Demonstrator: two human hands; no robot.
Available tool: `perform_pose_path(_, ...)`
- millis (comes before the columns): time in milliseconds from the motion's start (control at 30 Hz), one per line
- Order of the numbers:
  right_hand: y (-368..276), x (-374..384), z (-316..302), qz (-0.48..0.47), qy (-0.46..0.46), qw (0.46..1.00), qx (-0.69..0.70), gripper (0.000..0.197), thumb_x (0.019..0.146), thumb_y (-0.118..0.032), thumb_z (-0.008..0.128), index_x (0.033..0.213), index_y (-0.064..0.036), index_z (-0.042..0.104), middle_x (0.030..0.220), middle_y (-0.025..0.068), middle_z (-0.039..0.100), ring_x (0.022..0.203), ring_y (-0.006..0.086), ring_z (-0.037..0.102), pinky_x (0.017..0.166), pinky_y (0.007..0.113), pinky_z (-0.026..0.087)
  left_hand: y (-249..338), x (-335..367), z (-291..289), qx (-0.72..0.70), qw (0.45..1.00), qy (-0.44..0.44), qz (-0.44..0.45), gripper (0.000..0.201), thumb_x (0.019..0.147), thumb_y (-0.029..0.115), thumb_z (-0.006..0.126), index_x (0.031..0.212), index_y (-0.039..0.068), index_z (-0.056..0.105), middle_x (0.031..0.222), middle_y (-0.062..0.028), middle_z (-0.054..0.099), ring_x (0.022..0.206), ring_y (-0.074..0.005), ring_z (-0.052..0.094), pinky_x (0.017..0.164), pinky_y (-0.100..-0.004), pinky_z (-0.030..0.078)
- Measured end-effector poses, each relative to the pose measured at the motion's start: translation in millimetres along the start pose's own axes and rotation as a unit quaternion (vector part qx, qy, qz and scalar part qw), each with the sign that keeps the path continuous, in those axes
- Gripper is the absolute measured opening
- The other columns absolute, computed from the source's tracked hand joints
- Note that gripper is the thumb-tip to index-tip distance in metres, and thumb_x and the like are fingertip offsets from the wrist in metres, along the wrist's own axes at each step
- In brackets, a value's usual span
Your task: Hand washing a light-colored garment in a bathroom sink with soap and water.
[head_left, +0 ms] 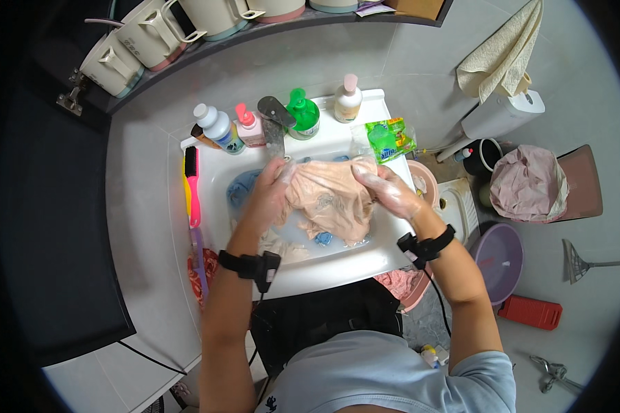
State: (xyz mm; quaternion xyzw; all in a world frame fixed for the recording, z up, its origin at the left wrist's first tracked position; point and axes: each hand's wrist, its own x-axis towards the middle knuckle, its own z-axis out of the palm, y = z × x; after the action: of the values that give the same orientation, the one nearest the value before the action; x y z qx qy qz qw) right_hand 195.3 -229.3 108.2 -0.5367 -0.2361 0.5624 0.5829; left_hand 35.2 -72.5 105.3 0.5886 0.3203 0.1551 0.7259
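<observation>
Hand-washing looks to be the step in hand: the peach garment (331,199) is spread over the middle of the white washbasin (337,266), above the cloudy water (291,225) — whether its lower edge dips in, I cannot tell. The left hand (274,182) grips its upper left, the right hand (390,193) its upper right, thumb on top; both look foamy. The next move probably calls for a firm hold on the slippery cloth while rubbing or dunking it. The tap (275,131) reaches in from the far edge, close to the left hand — the likeliest obstacle. A pink pump bottle (250,129) and a green pump bottle (303,118) flank it; a green packet (390,141) lies at the far right corner. Blue cloth (239,193) soaks by the left edge.
</observation>
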Motion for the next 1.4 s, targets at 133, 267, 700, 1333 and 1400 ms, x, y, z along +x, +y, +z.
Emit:
perform_pose_path(133, 46.8, 41.0, 32.2, 0.028, 0.103, 0.954, 0.279, 0.050, 0.087, -0.045, 0.046, 0.110, -0.0015, 0.053, 0.102, 0.0078, 0.058, 0.091, 0.0139, 0.056, 0.079, 0.027, 0.045, -29.6, 5.0, 46.4, 0.138, 0.916, 0.252, 0.281, 0.018, 0.084, 0.018, 0.054, 0.093, 0.002, 0.053, 0.086, -0.0112, 0.058, 0.080, -0.0223, 0.056, 0.073, -0.0335, 0.044)
perform_pose_path(267, 75.6, 51.7, 43.9, -0.015, -0.188, 0.905, 0.382, 0.054, 0.087, -0.054, 0.036, 0.092, -0.0042, 0.054, 0.082, 0.0102, 0.058, 0.077, 0.0198, 0.056, 0.068, 0.030, 0.046, -61.0, 23.8, 104.6, 0.520, 0.622, 0.572, 0.127, 0.027, 0.083, 0.028, 0.050, 0.089, 0.003, 0.058, 0.077, -0.0211, 0.059, 0.068, -0.0403, 0.057, 0.064, -0.0434, 0.046)
perform_pose_path(700, 74.1, 42.9, 48.7, 0.026, 0.066, 0.936, 0.345, 0.031, 0.092, -0.032, 0.034, 0.095, -0.0085, 0.053, 0.093, 0.0073, 0.058, 0.084, 0.0179, 0.055, 0.076, 0.032, 0.046, -60.3, -4.7, 78.6, 0.375, 0.838, 0.212, 0.335, 0.019, 0.076, 0.015, 0.053, 0.088, 0.002, 0.059, 0.078, -0.0216, 0.059, 0.073, -0.0378, 0.057, 0.064, -0.0424, 0.045)
perform_pose_path(1333, 31.6, 31.9, 34.0, -0.028, 0.241, 0.970, 0.005, 0.049, 0.091, -0.044, 0.036, 0.083, -0.0011, 0.059, 0.080, 0.0062, 0.060, 0.071, 0.0119, 0.050, 0.065, 0.027, 0.043, -23.8, -0.3, 7.0, -0.079, 0.995, 0.041, 0.040, 0.023, 0.076, 0.015, 0.062, 0.093, 0.003, 0.052, 0.088, -0.0043, 0.054, 0.078, -0.0103, 0.052, 0.068, -0.0253, 0.044)
perform_pose_path(1400, 30.4, 32.4, 58.5, 0.010, 0.237, 0.962, 0.135, 0.049, 0.091, -0.044, 0.035, 0.088, -0.0011, 0.057, 0.083, 0.0061, 0.060, 0.072, 0.0141, 0.054, 0.066, 0.027, 0.045, -34.1, -1.1, 20.8, -0.002, 0.989, 0.129, 0.069, 0.024, 0.074, 0.012, 0.062, 0.095, 0.003, 0.053, 0.090, -0.0073, 0.057, 0.079, -0.0133, 0.054, 0.071, -0.0280, 0.045)
